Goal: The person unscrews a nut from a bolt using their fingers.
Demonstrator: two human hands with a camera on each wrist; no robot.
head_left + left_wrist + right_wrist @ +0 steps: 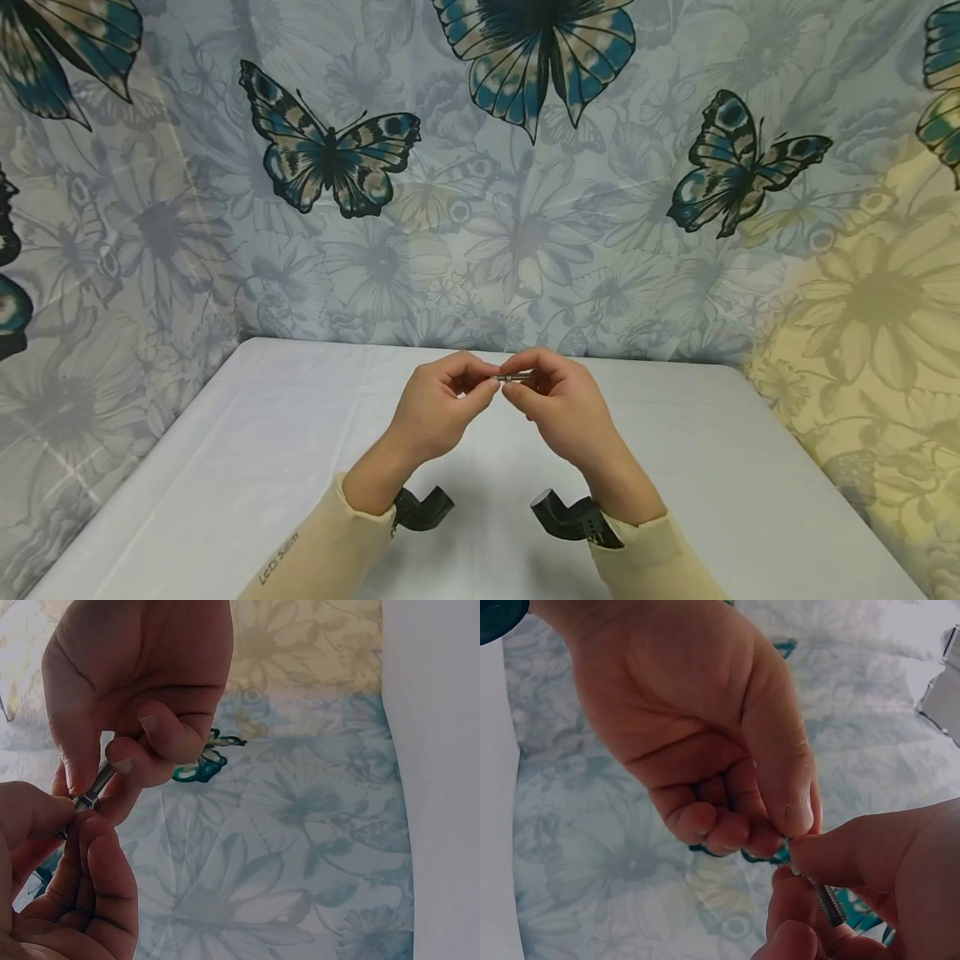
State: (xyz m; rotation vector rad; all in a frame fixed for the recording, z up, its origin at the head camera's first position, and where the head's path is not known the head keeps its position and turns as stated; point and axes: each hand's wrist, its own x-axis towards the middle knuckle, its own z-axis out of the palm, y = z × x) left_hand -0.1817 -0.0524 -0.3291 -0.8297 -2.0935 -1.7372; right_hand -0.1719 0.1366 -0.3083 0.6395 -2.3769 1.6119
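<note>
Both hands meet at a small metal bolt (517, 377), held above the table about level with its far edge. My left hand (435, 408) pinches its left end between thumb and fingertips. From the other side, my right hand (567, 408) pinches it with thumb and index finger. In the left wrist view, the bolt's threaded shank (103, 780) points toward the right palm. A wider piece (85, 802), perhaps a nut, sits by the left fingertips. The right wrist view shows the shank (829, 904) below the right thumb; fingers hide the other end.
A white-covered table (300, 433) lies under the hands. Behind and beside it hangs a cloth (525, 250) printed with butterflies and flowers. A black curved device (423, 508) is strapped to the left wrist, and a similar one (566, 515) to the right.
</note>
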